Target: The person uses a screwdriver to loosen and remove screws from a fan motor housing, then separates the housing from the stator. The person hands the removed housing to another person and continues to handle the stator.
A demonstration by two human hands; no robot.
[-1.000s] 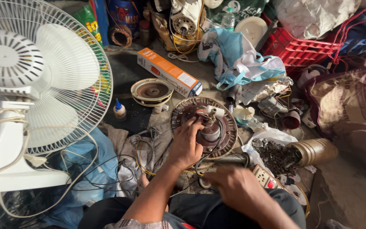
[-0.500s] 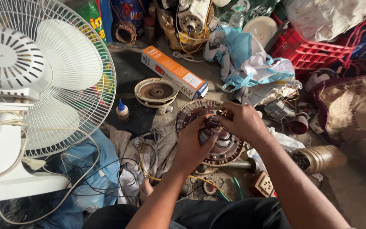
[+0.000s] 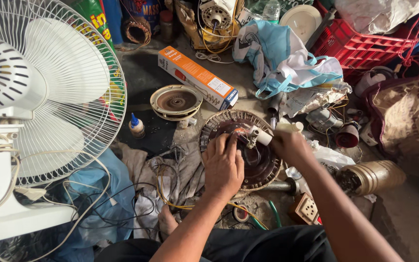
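Fingers of left hand (image 3: 224,165) press flat, spread, on fan motor (image 3: 241,148); right hand (image 3: 289,145) grips white cylinder (image 3: 260,137).

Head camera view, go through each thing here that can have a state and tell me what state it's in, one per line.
Round motor stator: lying flat on the floor, opened up, windings exposed.
Left hand: palm down, pressing on the stator.
Right hand: closed on a white cylinder over the stator.
White fan: grille on, blades not blurred.
Orange box: lying flat, closed.
Small glue bottle: upright, blue cap on.
Round metal cover: detached, lying apart.
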